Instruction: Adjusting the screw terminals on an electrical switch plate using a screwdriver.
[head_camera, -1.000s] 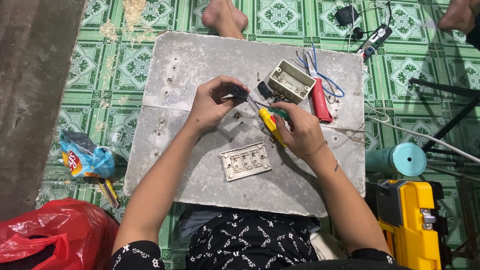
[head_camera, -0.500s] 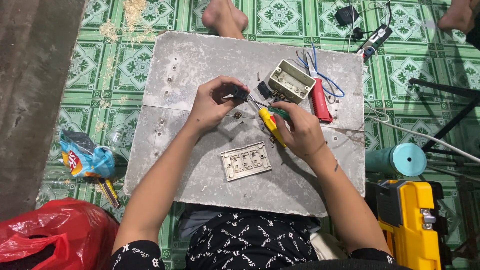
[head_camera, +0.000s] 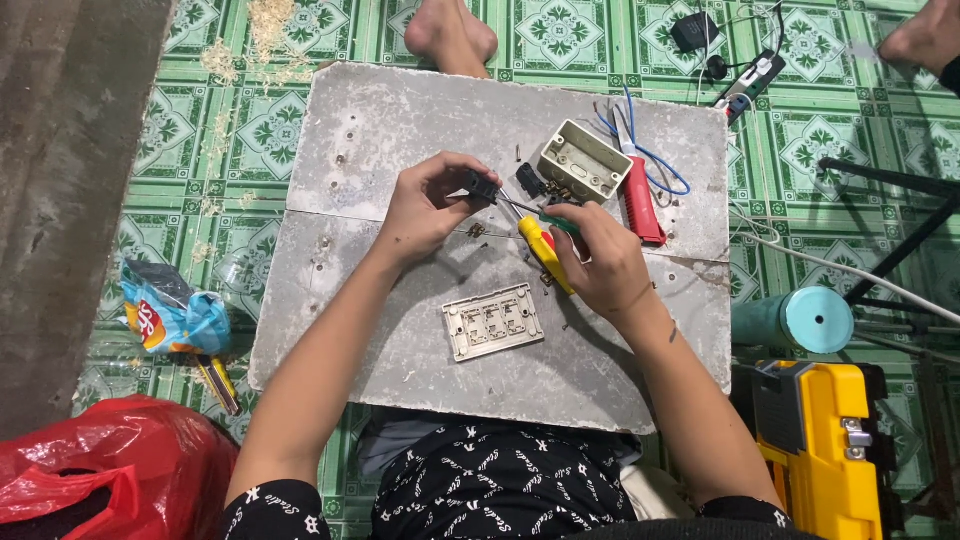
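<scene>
My left hand (head_camera: 425, 205) pinches a small black switch module (head_camera: 482, 186) above a grey board (head_camera: 400, 130). My right hand (head_camera: 600, 260) grips a screwdriver with a yellow and green handle (head_camera: 545, 250), and its tip touches the black module. A beige switch faceplate (head_camera: 493, 321) lies flat on the board just below my hands. A beige wall box (head_camera: 583, 160) sits beyond my right hand, with another small black module (head_camera: 530, 180) beside it. Red-handled pliers (head_camera: 640, 195) and blue wire (head_camera: 660, 165) lie right of the box.
Another person's bare foot (head_camera: 452, 30) rests at the board's far edge. A yellow tool case (head_camera: 820, 445) and teal cylinder (head_camera: 795, 320) stand at right. A red plastic bag (head_camera: 90, 470) and blue snack packet (head_camera: 170, 320) lie at left. A power strip (head_camera: 745, 85) lies at the back right.
</scene>
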